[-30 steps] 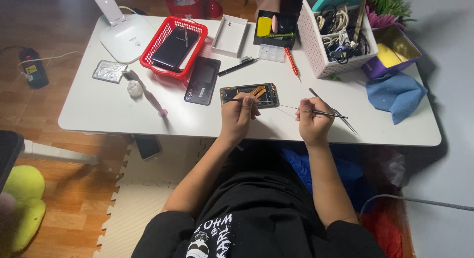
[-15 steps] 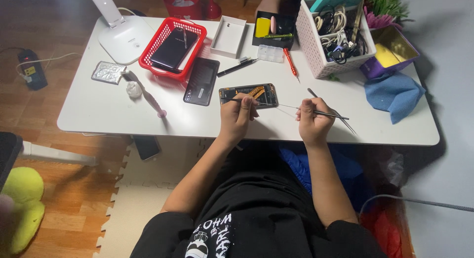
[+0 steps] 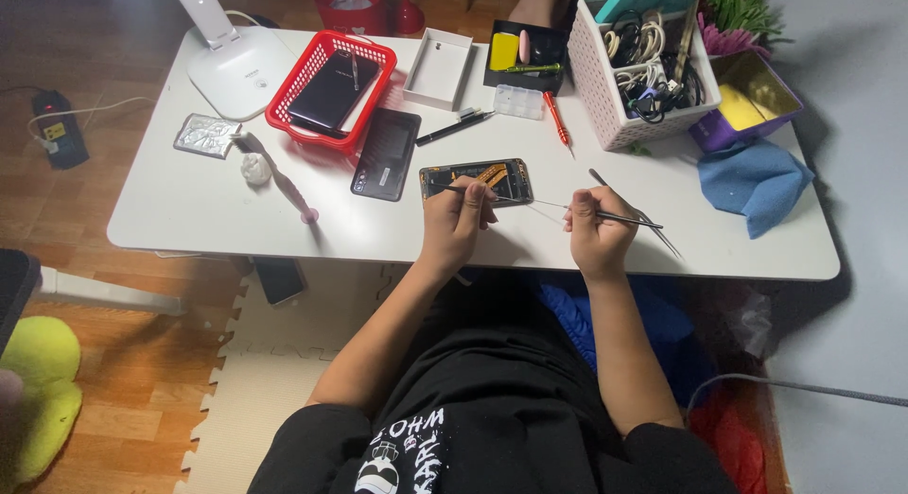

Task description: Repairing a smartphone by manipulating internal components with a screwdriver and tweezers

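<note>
A red basket (image 3: 331,87), white lamp base (image 3: 241,70) and blue cloth (image 3: 752,182) sat on the white table (image 3: 189,206).

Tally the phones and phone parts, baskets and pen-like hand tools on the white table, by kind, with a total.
Phones and phone parts: 3: opened phone, black back cover, black phone in the red basket.
Baskets: 2: red basket, white basket.
Pen-like tools: 2: red screwdriver, black pen.
Total: 7

Home floor-level repair corner: low white table (image 3: 189,210), foam mats (image 3: 255,399), wooden floor (image 3: 95,295).
</note>
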